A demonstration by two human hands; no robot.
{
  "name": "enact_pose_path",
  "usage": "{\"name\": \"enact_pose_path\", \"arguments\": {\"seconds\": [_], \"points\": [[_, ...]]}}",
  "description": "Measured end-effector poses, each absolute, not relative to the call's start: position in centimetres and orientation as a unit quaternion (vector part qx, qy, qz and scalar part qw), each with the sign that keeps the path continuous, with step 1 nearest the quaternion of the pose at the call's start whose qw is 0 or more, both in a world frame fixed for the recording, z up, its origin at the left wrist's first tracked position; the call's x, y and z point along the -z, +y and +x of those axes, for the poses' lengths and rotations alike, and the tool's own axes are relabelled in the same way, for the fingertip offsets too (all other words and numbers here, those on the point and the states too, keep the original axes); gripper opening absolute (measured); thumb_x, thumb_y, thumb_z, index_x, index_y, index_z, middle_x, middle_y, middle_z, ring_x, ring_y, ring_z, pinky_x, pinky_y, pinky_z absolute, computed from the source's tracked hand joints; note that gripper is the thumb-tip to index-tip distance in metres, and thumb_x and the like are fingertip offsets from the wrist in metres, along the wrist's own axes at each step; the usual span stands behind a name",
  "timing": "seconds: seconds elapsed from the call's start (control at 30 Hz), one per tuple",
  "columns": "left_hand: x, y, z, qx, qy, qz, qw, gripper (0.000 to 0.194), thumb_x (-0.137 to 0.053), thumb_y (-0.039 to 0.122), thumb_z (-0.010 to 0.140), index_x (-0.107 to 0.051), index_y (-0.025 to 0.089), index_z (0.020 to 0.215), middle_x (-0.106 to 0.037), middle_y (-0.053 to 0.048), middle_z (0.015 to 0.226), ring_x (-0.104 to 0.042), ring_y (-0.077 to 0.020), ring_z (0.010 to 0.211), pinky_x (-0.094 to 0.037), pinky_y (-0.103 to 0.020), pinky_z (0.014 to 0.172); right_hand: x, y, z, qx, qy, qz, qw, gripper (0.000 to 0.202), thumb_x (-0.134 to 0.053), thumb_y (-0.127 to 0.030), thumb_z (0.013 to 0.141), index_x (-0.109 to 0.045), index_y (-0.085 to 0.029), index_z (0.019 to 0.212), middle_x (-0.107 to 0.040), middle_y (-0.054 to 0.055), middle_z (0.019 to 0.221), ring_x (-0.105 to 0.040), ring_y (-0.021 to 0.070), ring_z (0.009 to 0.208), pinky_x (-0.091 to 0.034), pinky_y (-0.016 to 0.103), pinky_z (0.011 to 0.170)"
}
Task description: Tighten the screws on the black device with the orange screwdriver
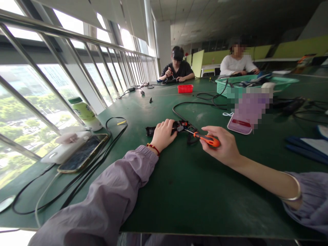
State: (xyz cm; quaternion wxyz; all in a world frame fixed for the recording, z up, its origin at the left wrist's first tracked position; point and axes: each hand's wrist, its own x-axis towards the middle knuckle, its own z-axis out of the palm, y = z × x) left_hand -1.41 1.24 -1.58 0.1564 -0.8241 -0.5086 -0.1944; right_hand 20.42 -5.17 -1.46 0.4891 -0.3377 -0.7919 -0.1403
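My left hand (164,135) lies wrapped over a black tube-shaped device (150,131), pressing it to the green table (169,201). Past my fingers, the device's right end shows small orange and grey parts; what they are is too small to tell. A black cord (176,108) runs near that end. My right hand (224,145) grips a screwdriver (210,140) by its orange and black handle. The screwdriver's metal shaft points left, its tip at the right end of the device. Whether the tip sits in a screw cannot be made out.
Left are a phone (83,153), a white box-like object (63,152), a bottle (85,114) and looped cables (102,157). A red basket (185,89), a green basket (222,87) and a purple pouch (239,126) stand farther off. Two people sit across the table.
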Motion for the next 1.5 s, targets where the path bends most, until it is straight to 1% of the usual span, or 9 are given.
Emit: {"name": "enact_pose_path", "arguments": {"seconds": [0.1, 0.3, 0.47, 0.67, 0.83, 1.03, 1.2, 1.4, 1.5], "points": [[1.54, 1.21, -1.39, 0.19, -0.511, -0.824, 0.154, 0.036, -0.045, 0.032, 0.084, -0.043, 0.017, 0.116, -0.056, -0.008, 0.11, -0.054, -0.0222, 0.098, -0.041, -0.034, 0.085, 1.5, -5.08, 20.54, 0.143, -0.785, -0.325, 0.507, 0.035, -0.058, -0.019, 0.075, -0.049, -0.021, 0.108, -0.063, 0.006, 0.092, -0.062, 0.0188, 0.077, -0.051, 0.032, 0.069], [1.38, 1.12, -1.33, 0.189, -0.512, -0.824, 0.15, 0.033, -0.045, 0.031, 0.084, -0.045, 0.017, 0.114, -0.056, -0.008, 0.107, -0.054, -0.0221, 0.099, -0.041, -0.034, 0.086, 1.55, -5.18, 20.47, 0.134, -0.807, -0.341, 0.463, 0.025, -0.058, -0.023, 0.077, -0.052, -0.022, 0.102, -0.057, -0.003, 0.062, -0.057, 0.0152, 0.058, -0.05, 0.03, 0.063], [1.45, 1.15, -1.39, 0.186, -0.511, -0.824, 0.157, 0.035, -0.044, 0.032, 0.084, -0.044, 0.016, 0.115, -0.056, -0.008, 0.108, -0.054, -0.0223, 0.097, -0.041, -0.034, 0.084, 1.78, -4.95, 20.66, 0.131, -0.786, -0.325, 0.509, 0.042, -0.059, -0.02, 0.075, -0.046, -0.021, 0.114, -0.062, 0.006, 0.094, -0.062, 0.019, 0.08, -0.052, 0.032, 0.07], [1.42, 1.18, -1.39, 0.189, -0.511, -0.825, 0.152, 0.034, -0.044, 0.031, 0.084, -0.045, 0.016, 0.114, -0.056, -0.008, 0.108, -0.054, -0.022, 0.098, -0.041, -0.034, 0.086, 1.56, -5.15, 20.48, 0.135, -0.81, -0.335, 0.461, 0.024, -0.059, -0.023, 0.077, -0.053, -0.023, 0.099, -0.057, -0.003, 0.062, -0.057, 0.015, 0.058, -0.05, 0.03, 0.064], [1.45, 1.21, -1.42, 0.189, -0.51, -0.825, 0.154, 0.034, -0.044, 0.032, 0.084, -0.044, 0.017, 0.115, -0.056, -0.008, 0.108, -0.054, -0.0222, 0.098, -0.041, -0.034, 0.085, 1.58, -5.1, 20.53, 0.127, -0.795, -0.318, 0.501, 0.036, -0.059, -0.02, 0.075, -0.049, -0.022, 0.109, -0.064, 0.005, 0.091, -0.062, 0.0174, 0.072, -0.051, 0.03, 0.066], [1.35, 1.1, -1.39, 0.188, -0.515, -0.824, 0.144, 0.033, -0.044, 0.031, 0.084, -0.044, 0.017, 0.114, -0.056, -0.008, 0.107, -0.054, -0.0223, 0.099, -0.04, -0.035, 0.087, 1.6, -5.19, 20.56, 0.134, -0.81, -0.334, 0.463, 0.021, -0.059, -0.023, 0.076, -0.056, -0.023, 0.096, -0.066, 0.001, 0.076, -0.06, 0.0157, 0.064, -0.05, 0.03, 0.064], [1.33, 1.05, -1.38, 0.187, -0.513, -0.824, 0.151, 0.035, -0.044, 0.032, 0.084, -0.044, 0.017, 0.115, -0.056, -0.008, 0.108, -0.054, -0.0224, 0.097, -0.041, -0.034, 0.085, 1.5, -5.11, 20.66, 0.133, -0.791, -0.327, 0.5, 0.029, -0.058, -0.02, 0.075, -0.052, -0.021, 0.104, -0.064, 0.004, 0.084, -0.061, 0.0163, 0.069, -0.05, 0.029, 0.062], [1.33, 1.02, -1.33, 0.184, -0.518, -0.821, 0.154, 0.034, -0.045, 0.033, 0.084, -0.045, 0.017, 0.114, -0.057, -0.008, 0.106, -0.056, -0.0225, 0.097, -0.042, -0.035, 0.084, 1.64, -5.25, 20.52, 0.11, -0.84, -0.336, 0.411, 0.011, -0.057, -0.026, 0.077, -0.058, -0.022, 0.087, -0.066, 0.0, 0.072, -0.061, 0.015, 0.063, -0.049, 0.028, 0.063], [1.25, 1.15, -1.76, 0.188, -0.523, -0.821, 0.133, 0.041, -0.045, 0.037, 0.085, -0.043, 0.016, 0.119, -0.059, -0.009, 0.11, -0.057, -0.0222, 0.099, -0.044, -0.033, 0.084, 1.58, -5.24, 20.45, 0.085, -0.853, -0.359, 0.369, 0.015, -0.055, -0.028, 0.079, -0.059, -0.021, 0.091, -0.067, 0.0, 0.073, -0.062, 0.0154, 0.062, -0.048, 0.028, 0.061]]}}
